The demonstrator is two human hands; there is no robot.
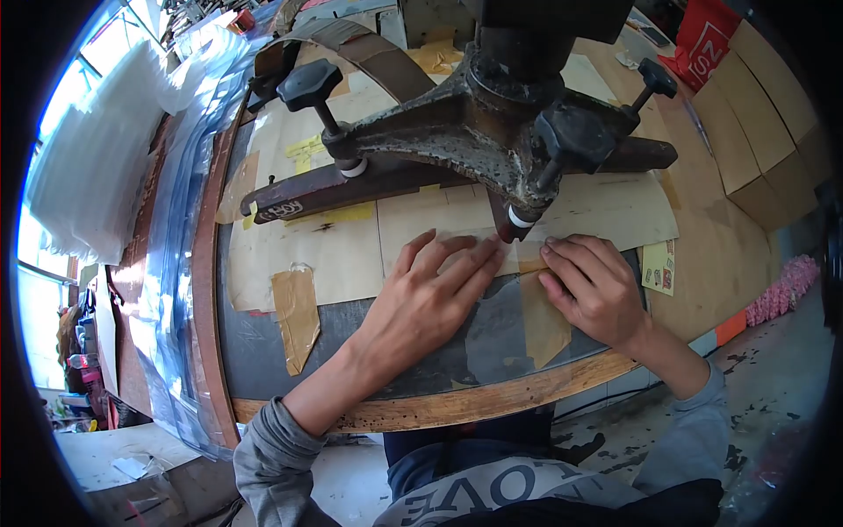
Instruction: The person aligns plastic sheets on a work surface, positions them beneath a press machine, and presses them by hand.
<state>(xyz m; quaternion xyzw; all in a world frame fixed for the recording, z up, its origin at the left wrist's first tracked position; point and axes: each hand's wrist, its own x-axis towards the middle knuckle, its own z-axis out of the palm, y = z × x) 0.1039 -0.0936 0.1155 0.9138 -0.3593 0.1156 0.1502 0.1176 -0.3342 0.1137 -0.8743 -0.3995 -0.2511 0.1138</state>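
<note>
My left hand (430, 290) reaches in from the front with bent fingers, its tips close together at a piece of clear plastic film (518, 253). The left thumb is hidden under the hand. On the other side, my right hand (595, 288) has its fingers curled at the film's right edge, with the thumb tucked below them. The film lies over a cream board (334, 263), and glare blurs its outline. Just above the fingertips stands a dark metal press head (474, 132) with black knobs; under it a long metal bar (351, 198) crosses the board.
Brown tape pieces (296, 316) stick to the dark work surface (413, 347), which has a wooden front edge (527, 386). Clear plastic sheets (180, 237) hang along the left, beside a white stack (92, 158). A cardboard box (755, 123) and a red bag (705, 39) stand right.
</note>
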